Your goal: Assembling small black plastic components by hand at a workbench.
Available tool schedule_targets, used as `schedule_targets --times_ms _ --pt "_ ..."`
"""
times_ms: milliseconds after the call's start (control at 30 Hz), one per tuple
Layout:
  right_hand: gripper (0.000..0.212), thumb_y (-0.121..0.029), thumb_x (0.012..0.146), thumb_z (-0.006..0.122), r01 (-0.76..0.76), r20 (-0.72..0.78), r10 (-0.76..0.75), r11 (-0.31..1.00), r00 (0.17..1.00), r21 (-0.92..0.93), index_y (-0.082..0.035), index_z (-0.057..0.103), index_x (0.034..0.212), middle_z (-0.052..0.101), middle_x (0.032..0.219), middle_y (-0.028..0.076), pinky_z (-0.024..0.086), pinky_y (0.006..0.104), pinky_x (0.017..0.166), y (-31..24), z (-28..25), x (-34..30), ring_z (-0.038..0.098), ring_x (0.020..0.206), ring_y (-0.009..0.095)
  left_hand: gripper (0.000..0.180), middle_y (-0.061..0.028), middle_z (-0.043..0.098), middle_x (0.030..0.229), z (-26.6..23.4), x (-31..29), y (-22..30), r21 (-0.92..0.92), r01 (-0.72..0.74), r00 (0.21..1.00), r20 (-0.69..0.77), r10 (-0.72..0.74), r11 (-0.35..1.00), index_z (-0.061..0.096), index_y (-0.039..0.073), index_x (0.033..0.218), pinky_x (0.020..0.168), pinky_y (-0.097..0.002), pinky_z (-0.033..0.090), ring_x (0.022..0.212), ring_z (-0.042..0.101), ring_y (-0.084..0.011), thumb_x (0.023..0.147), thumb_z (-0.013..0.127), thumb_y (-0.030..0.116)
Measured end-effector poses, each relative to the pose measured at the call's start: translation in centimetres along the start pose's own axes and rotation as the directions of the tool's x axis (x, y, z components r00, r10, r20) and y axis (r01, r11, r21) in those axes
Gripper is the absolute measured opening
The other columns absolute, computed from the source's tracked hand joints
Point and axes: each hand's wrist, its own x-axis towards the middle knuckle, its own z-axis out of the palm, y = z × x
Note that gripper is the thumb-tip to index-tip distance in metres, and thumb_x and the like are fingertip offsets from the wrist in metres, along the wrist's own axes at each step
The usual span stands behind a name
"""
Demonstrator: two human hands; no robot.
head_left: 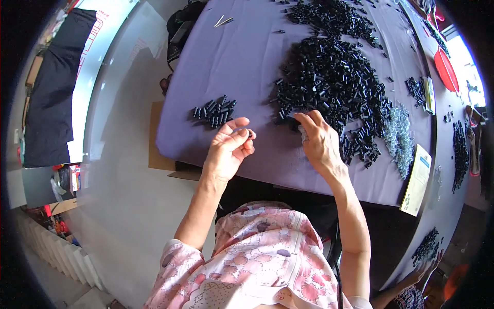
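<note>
Pale floor (123, 180) runs along the left of a counter (226, 67) draped in lavender cloth, its near edge just in front of the person's patterned pink top (257, 247). Above that edge, the left grip (230, 147) is pinching a small black piece (250, 134) between thumb and fingers, so the piece sits right at the fingertips. Just beyond this grip, slightly to its left, lies a small heap of black tubes (215, 110), apart from the rest. Across a strip of bare cloth, the right grip (321, 141) has its fingers bent downward at the near left border of the large black pile (334, 77); whether it is grasping anything I cannot tell. To the right of that pile, touching it, are clear pieces (400, 136), with a pale yellow packet (417, 180) near them at the counter's edge.
</note>
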Motion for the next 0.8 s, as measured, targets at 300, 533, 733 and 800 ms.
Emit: schedule_targets --times_ms 300,533,733,800 --pt "0.017 0.001 0.073 0.054 0.132 0.013 -0.131 0.980 0.991 -0.147 -0.005 0.051 0.089 0.051 0.082 0.012 0.049 0.0381 0.066 0.9 -0.1 0.3 0.058 0.076 0.028 0.011 -0.0074 0.063 0.086 2.3 0.3 -3.4 -0.001 0.078 0.995 0.070 -0.077 0.997 0.062 0.007 0.098 0.065 -0.0276 0.047 0.067 0.056 -0.0130 0.088 0.059 0.008" --pt "0.031 0.010 0.062 0.058 0.005 -0.163 0.025 0.984 0.986 0.180 -0.002 0.058 0.090 0.061 0.082 0.012 0.049 0.0333 0.062 1.1 -1.4 -1.3 0.063 0.072 0.028 0.010 -0.0079 0.064 0.086 4.7 0.0 -5.2 -0.009 0.078 0.996 0.054 -0.077 0.997 0.064 0.008 0.096 0.067 -0.0279 0.049 0.068 0.057 -0.0130 0.087 0.061 0.007" --pt "0.020 0.014 0.072 0.064 -0.203 -0.059 0.409 0.568 0.911 0.798 0.000 0.062 0.086 0.066 0.080 0.005 0.050 0.0242 0.067 -0.7 -2.8 -6.2 0.063 0.075 0.011 0.010 -0.0087 0.067 0.087 6.2 -0.1 -6.6 -0.039 0.057 0.998 0.044 -0.055 0.998 0.065 0.007 0.095 0.065 -0.0244 0.050 0.068 0.060 -0.0122 0.085 0.064 0.006" --pt "0.020 0.014 0.072 0.063 -0.134 -0.118 0.395 0.554 0.911 0.821 0.000 0.061 0.085 0.066 0.081 0.006 0.050 0.0246 0.068 -1.2 -2.8 -7.3 0.063 0.077 0.011 0.014 -0.0100 0.066 0.092 6.6 -0.2 -7.0 -0.043 0.051 0.991 0.123 -0.046 0.998 0.064 0.007 0.101 0.072 -0.0275 0.051 0.074 0.060 -0.0124 0.088 0.060 0.006"
